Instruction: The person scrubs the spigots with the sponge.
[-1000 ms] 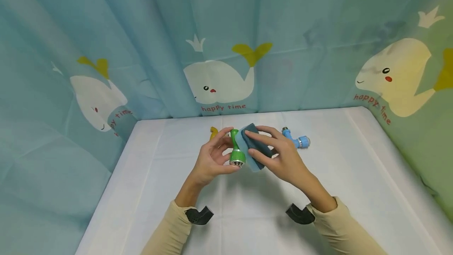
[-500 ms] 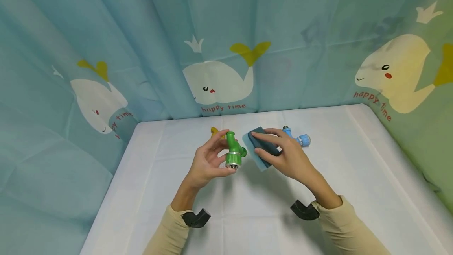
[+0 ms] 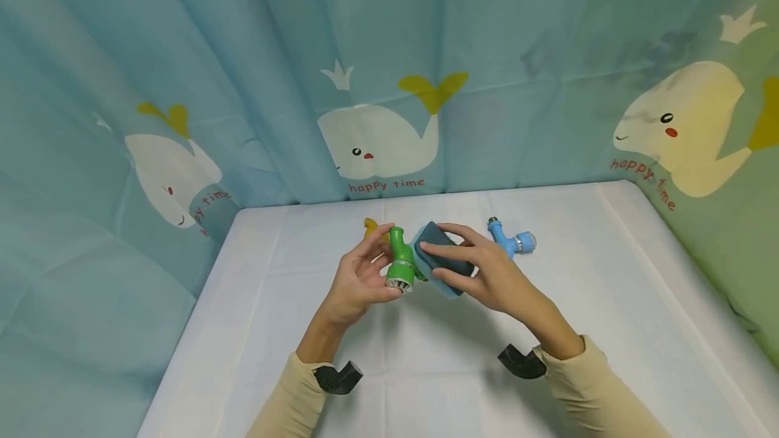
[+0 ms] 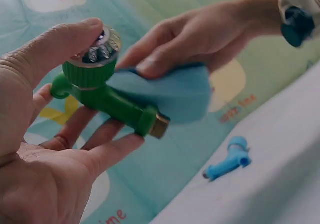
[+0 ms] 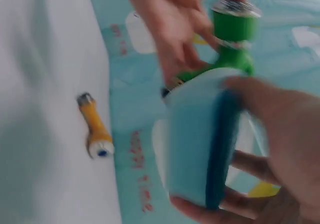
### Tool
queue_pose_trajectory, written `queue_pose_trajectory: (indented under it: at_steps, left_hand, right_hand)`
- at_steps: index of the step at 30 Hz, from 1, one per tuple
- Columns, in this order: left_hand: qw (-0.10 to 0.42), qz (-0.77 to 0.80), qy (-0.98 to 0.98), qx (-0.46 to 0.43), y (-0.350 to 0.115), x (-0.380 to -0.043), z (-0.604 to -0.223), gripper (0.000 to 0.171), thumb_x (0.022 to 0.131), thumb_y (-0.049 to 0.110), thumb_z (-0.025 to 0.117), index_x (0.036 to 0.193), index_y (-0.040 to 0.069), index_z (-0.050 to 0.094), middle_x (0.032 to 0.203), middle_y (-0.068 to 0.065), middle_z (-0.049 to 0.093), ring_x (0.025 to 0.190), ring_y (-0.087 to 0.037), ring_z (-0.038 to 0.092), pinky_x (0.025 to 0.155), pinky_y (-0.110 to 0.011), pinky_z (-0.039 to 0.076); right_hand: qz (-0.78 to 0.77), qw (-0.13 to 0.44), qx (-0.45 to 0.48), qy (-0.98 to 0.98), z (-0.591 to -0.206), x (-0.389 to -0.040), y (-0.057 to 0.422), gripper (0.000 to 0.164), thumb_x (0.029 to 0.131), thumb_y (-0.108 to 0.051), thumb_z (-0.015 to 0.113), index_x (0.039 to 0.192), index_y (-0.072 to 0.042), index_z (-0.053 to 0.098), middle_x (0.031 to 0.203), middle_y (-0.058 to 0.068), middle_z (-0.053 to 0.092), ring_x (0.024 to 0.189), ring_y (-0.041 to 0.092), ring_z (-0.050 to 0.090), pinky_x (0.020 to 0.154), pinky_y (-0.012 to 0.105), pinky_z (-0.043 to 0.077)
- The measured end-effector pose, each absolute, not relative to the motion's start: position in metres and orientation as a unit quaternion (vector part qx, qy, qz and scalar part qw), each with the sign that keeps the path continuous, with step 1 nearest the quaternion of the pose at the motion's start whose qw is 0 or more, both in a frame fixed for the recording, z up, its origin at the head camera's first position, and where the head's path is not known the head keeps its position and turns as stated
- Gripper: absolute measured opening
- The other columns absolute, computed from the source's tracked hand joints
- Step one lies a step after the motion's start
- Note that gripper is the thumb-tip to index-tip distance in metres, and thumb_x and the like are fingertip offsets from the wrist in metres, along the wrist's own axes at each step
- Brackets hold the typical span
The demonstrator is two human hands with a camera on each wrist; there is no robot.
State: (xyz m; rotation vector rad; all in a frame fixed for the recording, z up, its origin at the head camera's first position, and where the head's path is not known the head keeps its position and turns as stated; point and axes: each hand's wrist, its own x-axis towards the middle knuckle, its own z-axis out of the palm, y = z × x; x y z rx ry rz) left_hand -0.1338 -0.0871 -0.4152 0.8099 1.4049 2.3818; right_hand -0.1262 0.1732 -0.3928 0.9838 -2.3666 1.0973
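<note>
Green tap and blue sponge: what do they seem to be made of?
The green tap seems glossy moulded plastic, from its sheen and even colour, though painted metal is possible; its brassy end looks like metal. The blue sponge looks like matte foam, from its dull, two-toned block shape; pores can't be made out.

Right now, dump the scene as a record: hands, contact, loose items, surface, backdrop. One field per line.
left hand: holds green tap, raised off the table
right hand: grips two-tone blue sponge
contact: sponge close against the tap in view; actual touch cannot be told
loose items: blue tap; yellow tap, partly hidden behind the left hand in the head view
surface: white-covered table
backdrop: blue-green curtain, whale prints, "happy time" lettering
</note>
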Motion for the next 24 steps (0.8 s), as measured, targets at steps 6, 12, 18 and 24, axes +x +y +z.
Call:
queue_pose_trajectory:
  at_steps: [6, 12, 18, 24]
  left_hand:
    - [0.132, 0.790, 0.521, 0.294, -0.086, -0.138, -0.417, 0.098, 0.076, -0.005, 0.088, 0.157, -0.001, 0.034, 0.135, -0.013, 0.052, 0.122, -0.024, 0.055, 0.092, -0.034, 0.058]
    - [0.128, 0.778, 0.535, 0.304, -0.087, -0.138, -0.419, 0.101, 0.074, -0.001, 0.091, 0.157, -0.005, 0.033, 0.135, -0.012, 0.053, 0.121, -0.023, 0.057, 0.093, -0.035, 0.057]
    - [0.122, 0.764, 0.557, 0.300, -0.089, -0.139, -0.423, 0.096, 0.075, -0.006, 0.089, 0.154, -0.006, 0.036, 0.128, -0.015, 0.056, 0.117, -0.025, 0.056, 0.094, -0.036, 0.058]
    - [0.094, 0.736, 0.596, 0.307, -0.085, -0.136, -0.422, 0.092, 0.076, -0.004, 0.088, 0.154, -0.002, 0.039, 0.130, -0.016, 0.055, 0.121, -0.025, 0.056, 0.100, -0.039, 0.055]
  right_hand:
    - [0.389, 0.211, 0.375, -0.814, -0.376, -0.124, 0.170, 0.049, 0.086, -0.015, 0.085, 0.133, -0.023, 0.072, 0.153, 0.011, 0.049, 0.109, 0.022, 0.063, 0.072, 0.031, 0.057]
    - [0.362, 0.191, 0.416, -0.812, -0.376, -0.118, 0.169, 0.046, 0.088, -0.017, 0.083, 0.132, -0.026, 0.072, 0.153, 0.012, 0.048, 0.128, 0.029, 0.054, 0.083, 0.038, 0.058]
    - [0.329, 0.177, 0.410, -0.832, -0.386, -0.113, 0.182, 0.046, 0.087, -0.019, 0.084, 0.131, -0.027, 0.073, 0.149, 0.014, 0.051, 0.124, 0.031, 0.058, 0.081, 0.039, 0.058]
    - [0.308, 0.229, 0.418, -0.823, -0.385, -0.116, 0.176, 0.047, 0.086, -0.024, 0.085, 0.131, -0.031, 0.073, 0.150, 0.014, 0.052, 0.119, 0.031, 0.059, 0.078, 0.040, 0.059]
